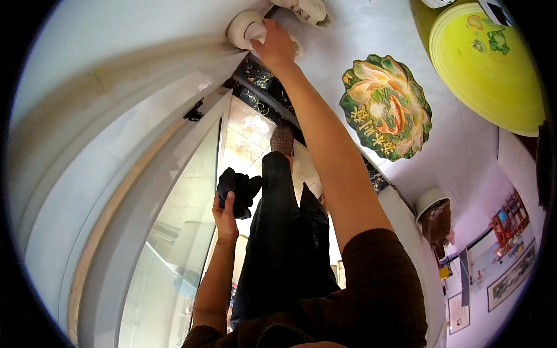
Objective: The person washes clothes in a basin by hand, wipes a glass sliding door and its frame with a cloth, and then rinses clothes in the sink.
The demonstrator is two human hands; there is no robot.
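Observation:
My right hand reaches out to the floor by the wall, its fingers closed on the edge of a white shoe. The hand covers part of this shoe. Another white shoe lies just beyond, to the right. Lower down, my left hand holds a bunched black cloth beside my leg, thumb on top. Folds hide the cloth's full shape.
A glass door with a pale frame stands at the left. One foot in a patterned slipper is near the dark threshold. A lotus-shaped mat lies on the floor, with a yellow round lid-like thing at the upper right.

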